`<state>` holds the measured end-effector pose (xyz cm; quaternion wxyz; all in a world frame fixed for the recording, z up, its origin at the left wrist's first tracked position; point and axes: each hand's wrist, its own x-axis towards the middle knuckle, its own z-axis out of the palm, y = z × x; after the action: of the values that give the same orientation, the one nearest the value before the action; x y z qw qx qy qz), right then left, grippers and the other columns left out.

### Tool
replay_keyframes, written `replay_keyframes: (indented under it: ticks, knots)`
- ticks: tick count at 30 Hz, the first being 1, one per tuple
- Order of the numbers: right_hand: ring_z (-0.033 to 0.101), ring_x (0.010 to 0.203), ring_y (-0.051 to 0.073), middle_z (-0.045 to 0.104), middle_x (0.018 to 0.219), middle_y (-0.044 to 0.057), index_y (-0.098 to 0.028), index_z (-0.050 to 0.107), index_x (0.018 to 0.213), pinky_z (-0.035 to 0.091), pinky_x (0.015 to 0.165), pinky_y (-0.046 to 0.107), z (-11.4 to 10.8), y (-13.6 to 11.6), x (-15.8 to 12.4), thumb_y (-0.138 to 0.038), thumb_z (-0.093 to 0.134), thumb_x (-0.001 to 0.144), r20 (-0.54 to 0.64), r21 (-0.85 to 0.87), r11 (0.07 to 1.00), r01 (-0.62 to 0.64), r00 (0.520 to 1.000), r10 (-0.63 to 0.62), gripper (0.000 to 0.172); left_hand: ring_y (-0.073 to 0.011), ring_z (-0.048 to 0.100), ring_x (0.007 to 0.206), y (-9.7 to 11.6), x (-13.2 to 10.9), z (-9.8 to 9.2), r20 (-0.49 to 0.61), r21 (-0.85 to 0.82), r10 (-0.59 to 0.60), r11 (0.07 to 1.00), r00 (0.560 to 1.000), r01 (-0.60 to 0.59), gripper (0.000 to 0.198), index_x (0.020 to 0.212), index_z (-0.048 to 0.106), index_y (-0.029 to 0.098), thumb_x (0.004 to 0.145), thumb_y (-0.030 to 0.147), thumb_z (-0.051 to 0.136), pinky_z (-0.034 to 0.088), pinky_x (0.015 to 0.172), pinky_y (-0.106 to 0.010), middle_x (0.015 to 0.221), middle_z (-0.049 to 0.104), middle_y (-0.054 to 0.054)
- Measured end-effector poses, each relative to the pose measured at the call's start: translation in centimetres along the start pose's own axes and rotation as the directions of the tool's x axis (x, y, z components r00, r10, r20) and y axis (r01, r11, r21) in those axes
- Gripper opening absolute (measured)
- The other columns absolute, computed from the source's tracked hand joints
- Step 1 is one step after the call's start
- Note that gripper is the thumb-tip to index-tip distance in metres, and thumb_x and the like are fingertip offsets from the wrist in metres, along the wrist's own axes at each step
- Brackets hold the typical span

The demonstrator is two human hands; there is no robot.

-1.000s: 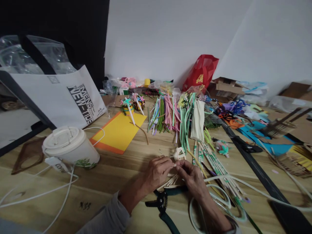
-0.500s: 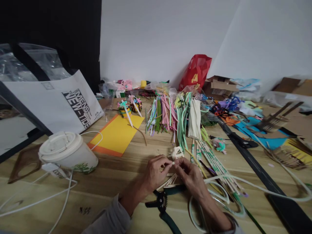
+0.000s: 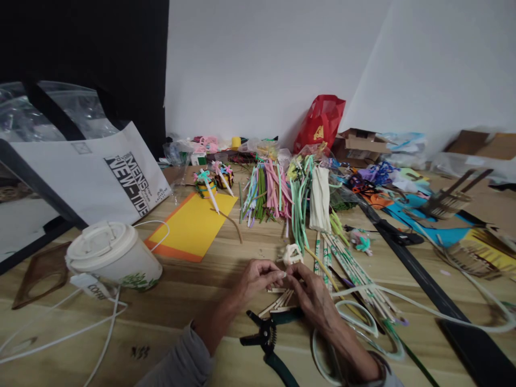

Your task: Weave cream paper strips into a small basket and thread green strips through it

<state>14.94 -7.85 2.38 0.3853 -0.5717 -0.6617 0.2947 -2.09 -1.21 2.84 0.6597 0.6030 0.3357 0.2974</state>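
Note:
My left hand point(image 3: 258, 279) and my right hand point(image 3: 312, 293) meet low in the middle of the wooden table point(image 3: 193, 290), fingertips pinched together on a small pale strip piece between them. Several short pale strips point(image 3: 280, 302) lie fanned out just under the hands. A small white woven piece point(image 3: 292, 253) sits right behind the fingers. Green-handled pliers point(image 3: 268, 338) lie on the table just in front of my hands.
A lidded paper cup point(image 3: 113, 258) and white cables stand at the left, with a printed tote bag point(image 3: 92, 177) behind. A yellow sheet point(image 3: 193, 226), bundles of coloured strips point(image 3: 282, 193), a red bag point(image 3: 320, 123) and cardboard boxes crowd the back and right.
Both hands have sunk a little towards the table, still pinched together. The view has shifted slightly; nothing else moved.

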Motion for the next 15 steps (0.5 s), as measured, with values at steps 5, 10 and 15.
replay_keyframes:
  ticks: [5, 10, 15]
  knots:
    - [0.056, 0.064, 0.016, 0.061, 0.074, 0.002, -0.02, 0.056, 0.085, 0.041, 0.059, 0.025, -0.13, -0.06, 0.2, -0.036, 0.045, 0.093, 0.028, 0.021, 0.998, -0.056, 0.998, 0.055, 0.021, -0.012, 0.054, 0.059, 0.2, -0.24, 0.08, -0.002, 0.159, 0.109, 0.981, 0.994, -0.107, 0.026, 0.075, 0.07, 0.011, 0.081, 0.036, 0.064, 0.04, 0.056, -0.021, 0.065, 0.064, -0.003]
    - [0.056, 0.066, 0.017, 0.061, 0.073, 0.002, -0.02, 0.055, 0.085, 0.039, 0.062, 0.027, -0.21, -0.26, 0.16, -0.034, 0.045, 0.093, -0.004, -0.057, 0.997, -0.046, 0.999, 0.046, 0.019, -0.0136, 0.058, 0.065, -0.19, -0.18, 0.58, -0.049, 0.482, 0.278, 0.848, 0.959, -0.221, 0.014, 0.073, 0.07, 0.014, 0.082, 0.02, 0.061, 0.041, 0.061, -0.022, 0.069, 0.067, -0.003]
    - [0.053, 0.064, 0.017, 0.058, 0.07, 0.001, -0.02, 0.055, 0.086, 0.036, 0.06, 0.027, 0.12, -0.07, 0.07, -0.034, 0.044, 0.093, 0.011, -0.087, 0.995, -0.055, 0.998, 0.057, 0.02, -0.0133, 0.059, 0.071, -0.37, -0.39, 0.58, 0.079, 0.679, 0.468, 0.622, 0.88, -0.391, 0.015, 0.074, 0.067, 0.015, 0.084, 0.011, 0.056, 0.043, 0.067, -0.023, 0.073, 0.066, -0.003]
